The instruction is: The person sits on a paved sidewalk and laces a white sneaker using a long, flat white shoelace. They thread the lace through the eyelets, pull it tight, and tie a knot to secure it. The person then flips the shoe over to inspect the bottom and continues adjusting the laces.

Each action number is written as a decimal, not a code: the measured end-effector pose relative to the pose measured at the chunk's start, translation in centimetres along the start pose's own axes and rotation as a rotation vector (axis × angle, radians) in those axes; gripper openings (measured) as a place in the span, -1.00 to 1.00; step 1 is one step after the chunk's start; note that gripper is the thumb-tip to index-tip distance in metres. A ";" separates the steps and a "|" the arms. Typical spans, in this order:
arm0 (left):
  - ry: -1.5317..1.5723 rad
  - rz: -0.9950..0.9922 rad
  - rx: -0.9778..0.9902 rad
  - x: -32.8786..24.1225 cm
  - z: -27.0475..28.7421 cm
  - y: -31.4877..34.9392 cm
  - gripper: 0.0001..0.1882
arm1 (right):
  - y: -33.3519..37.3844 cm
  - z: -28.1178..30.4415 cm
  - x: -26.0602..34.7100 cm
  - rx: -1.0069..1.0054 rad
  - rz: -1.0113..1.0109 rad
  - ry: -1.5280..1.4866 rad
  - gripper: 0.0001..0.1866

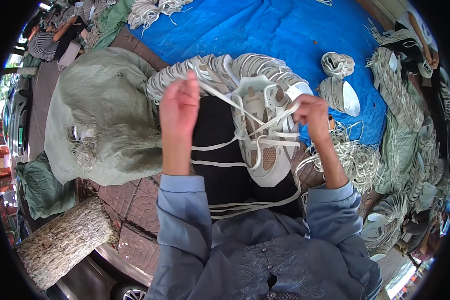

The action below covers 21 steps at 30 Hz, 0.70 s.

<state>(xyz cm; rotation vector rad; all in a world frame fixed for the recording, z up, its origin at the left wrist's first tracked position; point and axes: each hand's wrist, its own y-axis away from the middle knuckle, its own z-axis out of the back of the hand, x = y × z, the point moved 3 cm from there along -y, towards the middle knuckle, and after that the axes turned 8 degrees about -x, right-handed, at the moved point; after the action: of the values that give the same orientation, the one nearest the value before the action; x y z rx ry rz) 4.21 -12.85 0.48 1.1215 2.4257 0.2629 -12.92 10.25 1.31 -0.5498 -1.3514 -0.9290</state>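
A white and beige sneaker (271, 172) rests on my dark-trousered lap, its toe pointing toward me. White shoelaces (225, 98) run through some of its eyelets and cross over the tongue. To the upper left of the shoe, my left hand (179, 107) is closed on one lace end, pulled taut. On the other side, my right hand (312, 114) pinches another stretch of lace close to the collar. Several loose strands loop across my lap, below the left hand. The fingertips of both hands are partly hidden.
A row of stacked sneakers (192, 70) curves just beyond my lap, beside a blue tarp (285, 30). Two sneakers lie on the tarp. At right sits a tangled lace pile (357, 160); a stuffed grey-green sack (100, 120) and tree trunk (65, 240) stand left. Other people sit nearby.
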 end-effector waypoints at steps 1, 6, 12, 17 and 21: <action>-0.002 -0.123 0.022 -3.4 1.8 -1.1 -0.93 | -2.1 2.6 -1.1 -0.094 0.075 -0.070 -0.88; -0.119 -0.596 -0.275 -24.3 9.6 -2.8 -0.79 | -10.7 17.4 -3.1 -0.360 0.050 -0.360 -0.83; -0.927 -0.604 -0.684 -31.6 12.2 0.7 -0.81 | -13.5 30.3 -7.2 -0.540 -0.026 0.374 -0.89; -2.175 -1.124 -0.273 -10.4 0.1 5.0 -0.80 | -6.8 15.4 -1.1 -0.328 0.328 0.947 -0.72; -1.990 -0.559 0.380 4.7 -2.1 10.3 -0.81 | -0.3 2.2 1.3 0.346 0.744 0.381 -0.68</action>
<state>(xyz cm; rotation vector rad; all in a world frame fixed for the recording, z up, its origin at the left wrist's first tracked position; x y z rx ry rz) 7.47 -2.53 4.46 0.2427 0.7740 -1.0265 -14.50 11.51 2.89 -0.5162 -0.8263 -0.1656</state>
